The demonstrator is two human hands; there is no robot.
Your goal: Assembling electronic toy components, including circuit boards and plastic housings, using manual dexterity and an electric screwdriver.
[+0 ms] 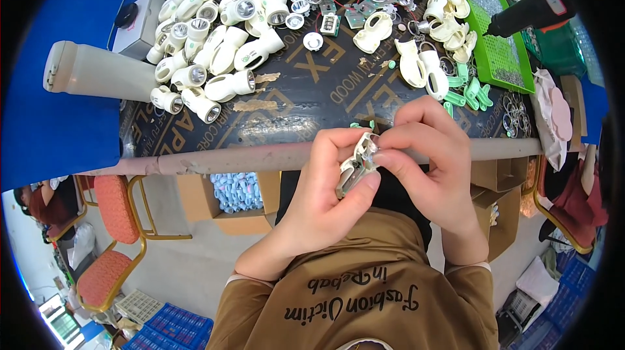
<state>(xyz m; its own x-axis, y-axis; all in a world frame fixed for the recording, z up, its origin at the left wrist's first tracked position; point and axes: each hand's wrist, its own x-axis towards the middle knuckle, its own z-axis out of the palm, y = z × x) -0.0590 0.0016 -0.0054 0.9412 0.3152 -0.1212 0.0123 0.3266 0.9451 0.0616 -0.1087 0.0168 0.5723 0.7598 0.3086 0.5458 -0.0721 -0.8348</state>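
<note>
Close in front of my body, over the table's near edge, my left hand [319, 187] grips an open cream flashlight housing [351, 177], thumb along one side. Dark and silvery parts show inside the shell. My right hand [433, 154] has its thumb and fingertips pinched at the housing's upper end, on a small silvery lamp part [371, 144]. The fingers partly hide that part, so its exact shape cannot be made out. Just beyond my hands, a small green piece [362, 125] lies at the table edge.
Cream flashlights [224, 47] pile up at the back left; circuit boards [358, 14] with red wires lie mid-back. Empty shells [410, 63], green clips [472, 94] and metal rings [514, 115] are right, beside a green basket [508, 67]. A dark-handled tool [534, 8] juts over the basket.
</note>
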